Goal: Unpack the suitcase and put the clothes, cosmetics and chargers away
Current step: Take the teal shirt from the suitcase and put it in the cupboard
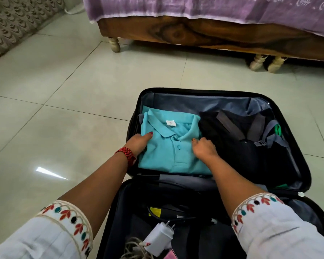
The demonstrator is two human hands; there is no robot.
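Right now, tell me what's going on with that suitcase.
A person is unpacking an open suitcase on the floor. The left hand and right hand grip opposite edges of a folded teal polo shirt in the far half, not yet lifted. Dark clothes lie beside it; a white charger sits in the near half.

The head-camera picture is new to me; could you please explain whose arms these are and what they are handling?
There is no machine: one camera on a person's head looks down at their own arms. An open suitcase lies on the tiled floor before a bed. The left hand and right hand grip the two sides of a folded turquoise polo shirt in the far half, beside dark clothes. A white charger with cable lies in the near half.
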